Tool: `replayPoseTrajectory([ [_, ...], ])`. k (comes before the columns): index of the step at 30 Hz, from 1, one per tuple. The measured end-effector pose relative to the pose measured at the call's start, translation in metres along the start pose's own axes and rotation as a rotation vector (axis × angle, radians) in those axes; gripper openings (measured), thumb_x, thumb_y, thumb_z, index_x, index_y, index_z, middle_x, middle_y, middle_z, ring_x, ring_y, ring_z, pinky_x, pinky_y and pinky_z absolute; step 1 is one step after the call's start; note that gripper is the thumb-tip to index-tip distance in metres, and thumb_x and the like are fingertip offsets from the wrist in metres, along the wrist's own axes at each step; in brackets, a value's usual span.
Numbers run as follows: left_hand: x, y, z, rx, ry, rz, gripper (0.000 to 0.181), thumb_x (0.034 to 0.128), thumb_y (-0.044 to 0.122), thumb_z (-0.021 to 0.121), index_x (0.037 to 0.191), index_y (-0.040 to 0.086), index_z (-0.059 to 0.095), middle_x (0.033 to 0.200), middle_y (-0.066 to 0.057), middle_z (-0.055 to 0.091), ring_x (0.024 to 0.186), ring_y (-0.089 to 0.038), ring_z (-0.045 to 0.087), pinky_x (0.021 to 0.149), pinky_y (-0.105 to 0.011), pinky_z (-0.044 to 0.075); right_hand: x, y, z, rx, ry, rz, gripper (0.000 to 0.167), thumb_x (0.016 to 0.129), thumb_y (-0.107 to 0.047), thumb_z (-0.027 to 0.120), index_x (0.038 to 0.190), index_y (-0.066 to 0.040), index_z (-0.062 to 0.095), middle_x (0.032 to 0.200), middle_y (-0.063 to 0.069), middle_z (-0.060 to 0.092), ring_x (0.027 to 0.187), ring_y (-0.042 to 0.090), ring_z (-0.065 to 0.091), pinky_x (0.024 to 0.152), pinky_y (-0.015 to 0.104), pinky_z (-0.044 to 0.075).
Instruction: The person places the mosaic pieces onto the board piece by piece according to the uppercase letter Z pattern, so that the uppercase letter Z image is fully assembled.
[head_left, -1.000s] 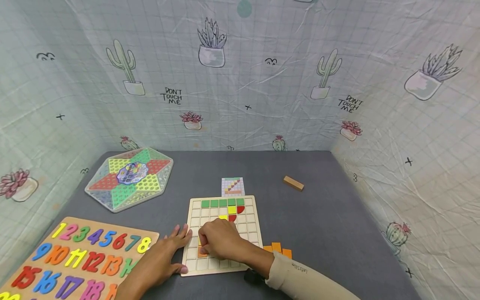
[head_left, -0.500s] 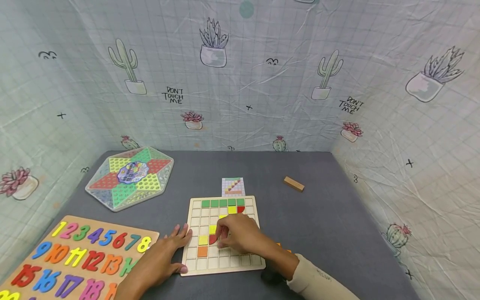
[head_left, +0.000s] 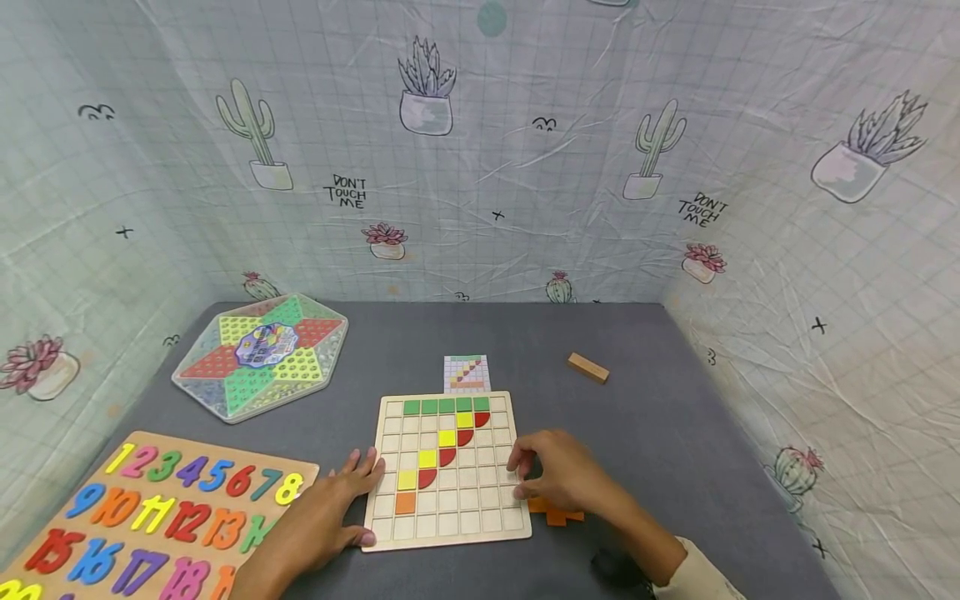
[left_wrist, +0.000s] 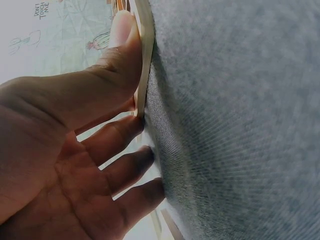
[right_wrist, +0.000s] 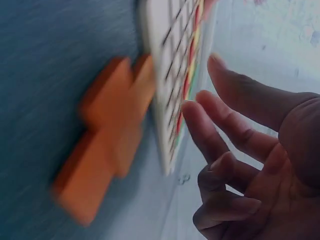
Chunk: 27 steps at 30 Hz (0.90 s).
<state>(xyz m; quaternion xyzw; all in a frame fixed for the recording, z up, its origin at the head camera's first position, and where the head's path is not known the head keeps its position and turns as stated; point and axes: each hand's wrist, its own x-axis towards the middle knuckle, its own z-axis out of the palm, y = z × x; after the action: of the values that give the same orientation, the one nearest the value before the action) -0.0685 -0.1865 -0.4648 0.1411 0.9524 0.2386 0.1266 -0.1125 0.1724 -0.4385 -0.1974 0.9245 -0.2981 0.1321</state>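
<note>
A wooden grid board (head_left: 480, 523) lies on the table with coloured tiles in its cells. Green tiles (head_left: 446, 406) form a row near the top; yellow squares (head_left: 447, 438) and red quarter-round tiles (head_left: 427, 478) step down diagonally to one orange square (head_left: 405, 503). My left hand (head_left: 318, 517) rests at the board's left edge, its thumb (left_wrist: 122, 30) on the rim and fingertips touching the edge. My right hand (head_left: 558, 471) hovers by the right edge, thumb and fingers apart with nothing between them. Loose orange square tiles (right_wrist: 110, 115) lie beneath it, partly hidden in the head view.
Behind the board lies a small pattern card (head_left: 466, 373). A wooden block (head_left: 588, 367) is at the back right. A number puzzle board (head_left: 187, 508) and a hexagonal star-pattern game board (head_left: 262, 358) occupy the left. Printed cloth walls (head_left: 495, 167) surround the table.
My right hand has left the orange square on the grid and moved right, past the board's right edge to the loose orange tiles. The left hand has stayed in place.
</note>
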Motion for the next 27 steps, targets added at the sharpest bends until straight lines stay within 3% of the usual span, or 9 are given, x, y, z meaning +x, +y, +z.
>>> replayPoseTrajectory([
  [8,0.001,0.001,0.000,-0.002,-0.011,-0.012,0.097,0.0728,0.030,0.095,0.157,0.009,0.052,0.169,-0.012,0.042,0.159,-0.043,0.034,0.118,-0.075,0.034,-0.016,0.019,0.000,-0.113,-0.022,0.033,0.035,0.069,-0.024,0.102,0.084,-0.026,0.071,0.080,-0.010,0.063,0.075,0.007,0.054,0.064,0.031,0.044],
  [18,0.001,0.002,0.001,-0.005,-0.015,-0.014,0.097,0.0729,0.029,0.095,0.157,0.008,0.052,0.169,-0.013,0.042,0.159,-0.043,0.033,0.121,-0.073,0.032,-0.014,0.021,0.000,-0.039,0.000,0.065,0.031,0.077,-0.017,0.095,0.077,-0.023,0.065,0.071,-0.010,0.059,0.066,0.010,0.054,0.057,0.028,0.042],
  [27,0.000,0.002,-0.001,-0.006,-0.008,0.005,0.096,0.0733,0.029,0.095,0.156,0.007,0.053,0.168,-0.014,0.043,0.159,-0.043,0.034,0.121,-0.071,0.034,-0.006,0.007,-0.005,-0.055,0.086,-0.018,0.014,0.088,-0.026,0.087,0.092,-0.029,0.073,0.072,-0.018,0.060,0.068,0.004,0.052,0.063,0.024,0.042],
])
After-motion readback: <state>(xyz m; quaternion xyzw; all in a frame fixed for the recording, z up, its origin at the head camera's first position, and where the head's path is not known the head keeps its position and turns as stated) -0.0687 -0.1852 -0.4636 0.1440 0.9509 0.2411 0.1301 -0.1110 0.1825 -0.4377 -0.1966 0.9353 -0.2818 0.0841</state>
